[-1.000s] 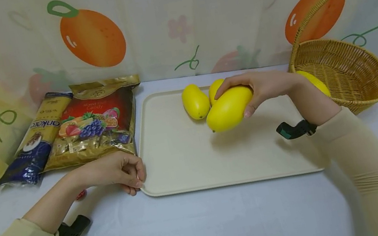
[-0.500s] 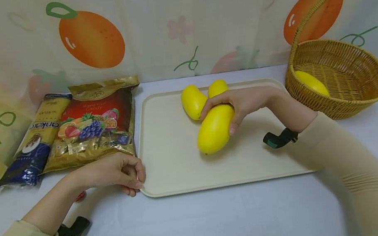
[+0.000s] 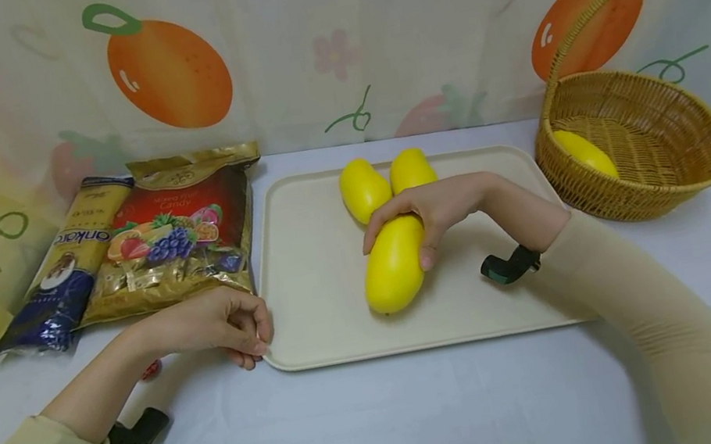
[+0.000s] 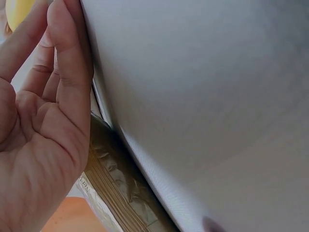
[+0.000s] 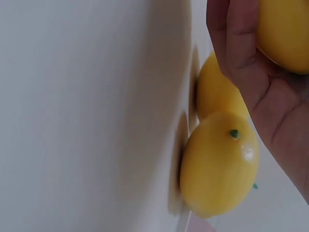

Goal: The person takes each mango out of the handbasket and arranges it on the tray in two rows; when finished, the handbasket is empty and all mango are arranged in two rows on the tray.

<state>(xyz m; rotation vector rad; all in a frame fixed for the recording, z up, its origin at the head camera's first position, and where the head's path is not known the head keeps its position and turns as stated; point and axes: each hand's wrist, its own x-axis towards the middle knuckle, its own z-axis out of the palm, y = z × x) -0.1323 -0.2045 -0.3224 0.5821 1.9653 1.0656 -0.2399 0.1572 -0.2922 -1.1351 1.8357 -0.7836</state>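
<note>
My right hand (image 3: 428, 213) grips a yellow mango (image 3: 395, 269) from above, thumb on one side and fingers on the other, over the middle of the beige tray (image 3: 323, 323). Behind it, two more mangoes, a left one (image 3: 364, 190) and a right one (image 3: 412, 167), lie side by side on the tray. The right wrist view shows the held mango (image 5: 285, 36) in the curled fingers, with the other pair below. At the tray's front left corner, my left hand (image 3: 220, 327) pinches the rim between thumb and fingers.
A wicker basket (image 3: 651, 197) with one mango (image 3: 586, 153) inside stands at the right, its handle raised. Behind the left hand lie a candy bag (image 3: 173, 222) and a blue and gold packet (image 3: 66, 265). A small red item (image 3: 151, 370) lies under the left wrist.
My right hand has carried the mango left and toward me, lower over the tray, away from the basket side. The left hand has stayed at the tray corner.
</note>
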